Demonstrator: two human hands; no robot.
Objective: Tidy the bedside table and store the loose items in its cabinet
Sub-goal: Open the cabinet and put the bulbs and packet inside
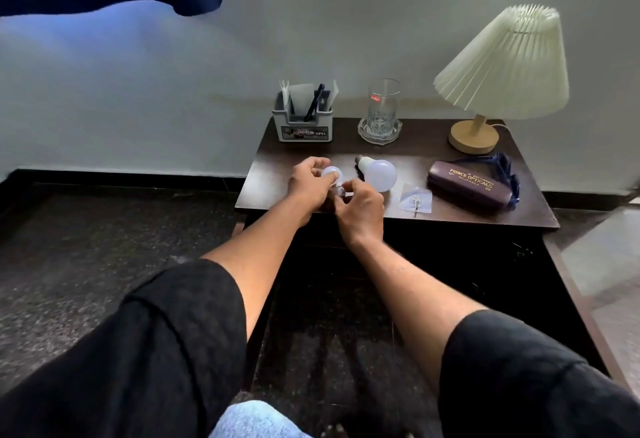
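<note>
Dark bedside table (412, 155) against a pale wall (138, 98), centre right. Left hand (308, 185) and right hand (361, 209) curl round a small bulb (330, 172) — its base mostly hidden.

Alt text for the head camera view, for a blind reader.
A person's left hand and right hand hold a small bulb at the front of a bedside table. A larger bulb, a packet and a glasses case lie to its right; an organizer, a glass and a lamp stand behind.

Dim, soft daylight from above – glare on tabletop (408, 157), wide-angle bending at edges.
</note>
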